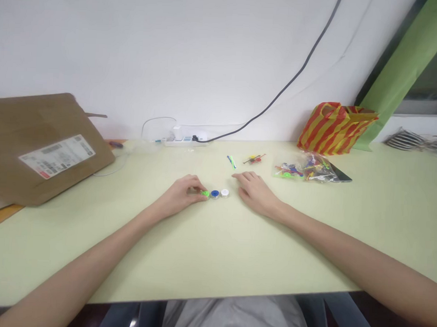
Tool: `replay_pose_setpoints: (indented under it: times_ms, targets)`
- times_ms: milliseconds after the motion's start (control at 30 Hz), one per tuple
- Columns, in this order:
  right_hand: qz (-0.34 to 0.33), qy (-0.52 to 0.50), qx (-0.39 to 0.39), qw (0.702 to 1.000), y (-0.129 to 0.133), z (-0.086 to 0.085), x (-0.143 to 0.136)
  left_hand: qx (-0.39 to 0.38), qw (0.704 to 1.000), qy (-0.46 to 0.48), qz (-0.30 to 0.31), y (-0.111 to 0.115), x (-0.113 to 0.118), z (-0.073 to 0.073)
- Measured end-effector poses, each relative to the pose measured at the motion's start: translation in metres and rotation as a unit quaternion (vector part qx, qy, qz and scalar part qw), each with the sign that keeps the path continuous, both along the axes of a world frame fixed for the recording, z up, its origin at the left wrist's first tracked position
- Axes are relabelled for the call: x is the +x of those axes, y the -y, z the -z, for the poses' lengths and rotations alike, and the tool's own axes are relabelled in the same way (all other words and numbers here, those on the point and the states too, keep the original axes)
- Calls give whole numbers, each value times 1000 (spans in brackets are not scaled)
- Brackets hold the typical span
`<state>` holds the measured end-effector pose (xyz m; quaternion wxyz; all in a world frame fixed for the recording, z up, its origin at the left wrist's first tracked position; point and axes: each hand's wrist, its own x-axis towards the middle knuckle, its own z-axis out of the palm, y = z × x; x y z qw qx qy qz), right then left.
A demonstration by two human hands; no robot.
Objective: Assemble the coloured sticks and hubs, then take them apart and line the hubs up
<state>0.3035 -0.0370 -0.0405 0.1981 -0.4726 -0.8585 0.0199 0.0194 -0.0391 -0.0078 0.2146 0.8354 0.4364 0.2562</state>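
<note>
My left hand (pixel 182 195) pinches a small round green piece (pixel 205 194) between thumb and fingers at the middle of the table. In a row to its right sit a blue round piece (pixel 215 194) and a white round piece (pixel 224 193), close beside one another. To the right of the white piece, my right hand (pixel 256 191) rests palm down on the table, fingers extended and holding nothing. Beyond the hands lie thin blue and green sticks (pixel 232 162) and a small heap of red, yellow and dark parts (pixel 254 159).
Clear plastic bags of colourful parts (pixel 306 168) lie on a dark flat object (pixel 340 174) at right. Behind them stands a red-and-yellow striped bag (pixel 333 129). A brown cardboard package (pixel 40 139) fills the left. A power strip (pixel 185 141) with a black cable (pixel 269 105) lies along the wall.
</note>
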Motion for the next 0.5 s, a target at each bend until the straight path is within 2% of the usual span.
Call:
replay_pose_setpoints:
  times_ms: [333, 500]
  targets:
    - [-22, -15, 7, 1000, 0, -1, 1, 15, 1000, -11, -3, -1, 1, 3]
    - [30, -17, 18, 999, -12, 2, 7, 24, 999, -30, 3, -3, 0, 4]
